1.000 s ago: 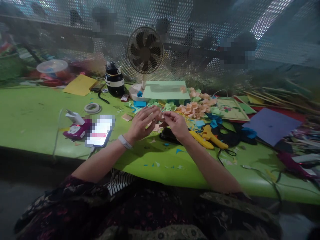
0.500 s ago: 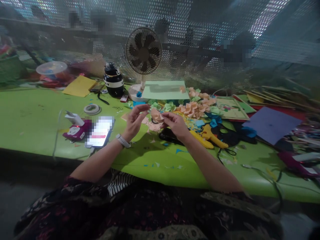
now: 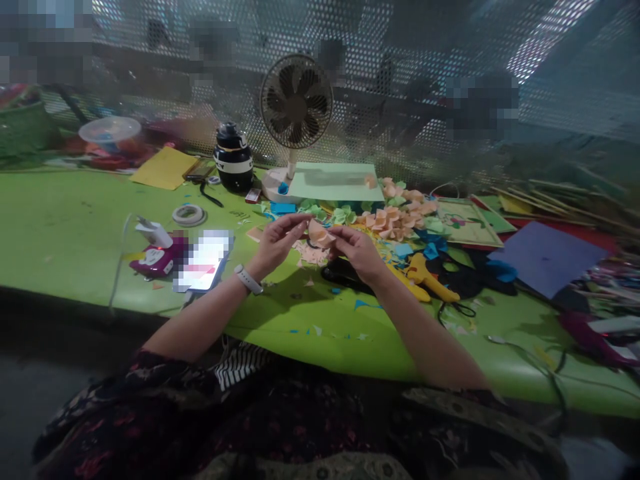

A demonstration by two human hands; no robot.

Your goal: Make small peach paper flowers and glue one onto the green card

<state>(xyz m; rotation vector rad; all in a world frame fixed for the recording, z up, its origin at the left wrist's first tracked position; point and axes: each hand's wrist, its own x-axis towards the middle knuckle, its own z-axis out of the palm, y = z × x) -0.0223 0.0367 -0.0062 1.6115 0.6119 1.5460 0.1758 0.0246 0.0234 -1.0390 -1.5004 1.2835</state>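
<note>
A small peach paper piece (image 3: 320, 235), folded and curved like a petal, is held up above the table between my two hands. My right hand (image 3: 357, 252) pinches its right side with thumb and fingertips. From the other side, my left hand (image 3: 281, 245), with a white watch band at the wrist, has its thumb and forefinger closed at the paper's upper left edge. Beneath the paper lie pale paper scraps (image 3: 310, 252). Just behind my hands spreads a pile of folded peach pieces (image 3: 387, 221) and light green ones (image 3: 344, 215).
A lit phone (image 3: 204, 260), a magenta power block (image 3: 159, 259) and a tape roll (image 3: 189, 215) sit left. A fan (image 3: 297, 103), dark bottle (image 3: 234, 160) and light green sheet (image 3: 335, 181) stand behind. Yellow-handled glue gun (image 3: 433, 277) and purple paper (image 3: 547, 257) lie right.
My left thumb and fingers have come in from beside the peach paper to its upper left edge. My right hand keeps its pinch. The whole view has shifted slightly.
</note>
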